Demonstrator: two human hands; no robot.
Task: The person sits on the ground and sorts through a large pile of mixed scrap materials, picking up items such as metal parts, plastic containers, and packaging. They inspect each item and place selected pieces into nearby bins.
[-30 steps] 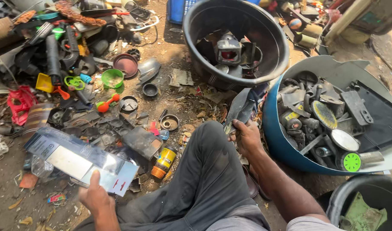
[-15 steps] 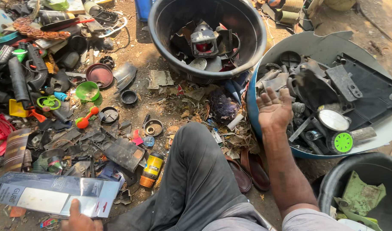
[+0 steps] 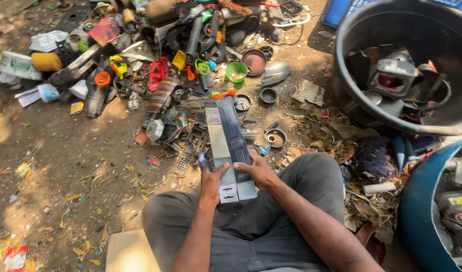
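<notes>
— Hands first: what are they doing?

— Both are on one long flat panel (image 3: 229, 146), grey and dark blue, held lengthwise over the lap. The left hand (image 3: 212, 182) grips its near left edge, fingers curled under and thumb on top. The right hand (image 3: 260, 171) clasps the near right edge the same way. So both sets of fingers are closed on the panel, neither spread wide.

— Where does the panel sit against the rest?

— Its near end rests between the knees of the seated person; its far end reaches out over the ground toward the heap of scrap (image 3: 180, 60), above a metal grille (image 3: 186, 157) and a small round cap (image 3: 275, 138). I cannot tell whether the far tip touches anything below.

— How far does the sorting look?

— By my judgement, early to midway. Most pieces lie loose on the dirt at the far side: a green cup (image 3: 236, 71), a brown dish (image 3: 254, 61), a yellow can (image 3: 46, 61), black tubes. The black tub (image 3: 349, 85) at the far right holds a grey housing with a red lens (image 3: 392, 78) and some plates, but has room. The blue drum (image 3: 417, 211) at the near right holds several parts.

— And the panel itself?

— Not yet placed anywhere; it is in hand, well apart from both containers.
</notes>
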